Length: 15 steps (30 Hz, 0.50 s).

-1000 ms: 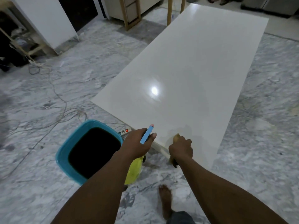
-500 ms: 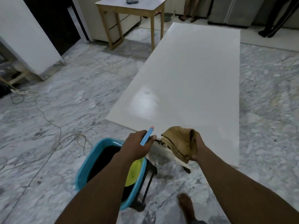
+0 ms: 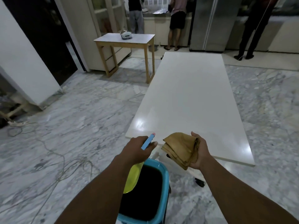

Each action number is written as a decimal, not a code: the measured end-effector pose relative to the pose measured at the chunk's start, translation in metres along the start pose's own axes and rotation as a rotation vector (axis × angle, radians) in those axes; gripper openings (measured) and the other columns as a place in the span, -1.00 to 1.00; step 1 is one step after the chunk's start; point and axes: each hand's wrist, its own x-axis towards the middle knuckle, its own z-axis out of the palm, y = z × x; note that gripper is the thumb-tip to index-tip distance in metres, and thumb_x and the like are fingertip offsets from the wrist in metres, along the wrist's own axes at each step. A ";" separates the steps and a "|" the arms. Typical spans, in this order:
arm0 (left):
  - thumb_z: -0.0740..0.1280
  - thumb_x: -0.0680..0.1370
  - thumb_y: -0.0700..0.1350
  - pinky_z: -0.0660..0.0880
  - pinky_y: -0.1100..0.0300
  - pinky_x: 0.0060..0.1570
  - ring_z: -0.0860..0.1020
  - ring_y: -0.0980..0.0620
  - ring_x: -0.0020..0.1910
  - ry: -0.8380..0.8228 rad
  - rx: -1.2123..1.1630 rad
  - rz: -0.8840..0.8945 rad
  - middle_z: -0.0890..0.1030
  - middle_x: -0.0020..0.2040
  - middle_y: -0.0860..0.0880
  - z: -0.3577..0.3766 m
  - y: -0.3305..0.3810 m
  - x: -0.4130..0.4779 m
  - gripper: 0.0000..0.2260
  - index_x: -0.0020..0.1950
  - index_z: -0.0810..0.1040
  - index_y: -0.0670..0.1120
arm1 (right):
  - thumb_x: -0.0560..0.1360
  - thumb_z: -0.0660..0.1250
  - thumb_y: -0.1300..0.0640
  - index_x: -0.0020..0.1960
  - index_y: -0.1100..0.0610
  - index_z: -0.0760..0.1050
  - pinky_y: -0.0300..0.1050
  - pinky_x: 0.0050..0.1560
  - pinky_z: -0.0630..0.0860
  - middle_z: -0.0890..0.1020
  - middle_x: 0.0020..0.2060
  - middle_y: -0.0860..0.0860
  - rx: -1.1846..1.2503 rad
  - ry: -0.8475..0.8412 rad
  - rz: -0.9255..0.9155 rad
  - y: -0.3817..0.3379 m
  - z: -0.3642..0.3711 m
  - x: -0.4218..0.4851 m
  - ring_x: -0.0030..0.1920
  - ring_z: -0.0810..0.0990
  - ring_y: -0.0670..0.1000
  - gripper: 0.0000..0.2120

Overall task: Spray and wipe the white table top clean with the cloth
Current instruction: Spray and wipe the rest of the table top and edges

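My left hand (image 3: 137,149) is wrapped around the yellow spray bottle (image 3: 133,178), its blue nozzle (image 3: 148,141) poking up past my knuckles, held over the blue bin (image 3: 164,188) just short of the table's near corner. My right hand (image 3: 199,152) lies palm up, fingers curled around the folded tan cloth (image 3: 179,147), at the near edge of the white table top (image 3: 191,97), which stretches away over the marble floor (image 3: 80,113).

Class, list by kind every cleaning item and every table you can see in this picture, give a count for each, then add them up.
Spray bottles: 1, yellow with a blue top, in the left hand
Cloths: 1, tan and folded, in the right hand
Bins: 1, blue
Tables: 2, white and wooden-legged
Total: 5
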 end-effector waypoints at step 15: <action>0.33 0.69 0.18 0.66 -0.26 -0.04 0.71 -0.21 -0.21 0.074 -0.033 0.044 0.56 -0.32 -0.03 -0.122 -0.100 0.001 -0.60 -0.26 0.41 0.01 | 0.47 0.27 -0.20 0.33 0.23 0.54 0.11 0.06 0.57 0.65 0.04 0.25 -0.048 -0.041 -0.075 0.047 0.161 0.050 -0.03 0.64 0.25 -0.38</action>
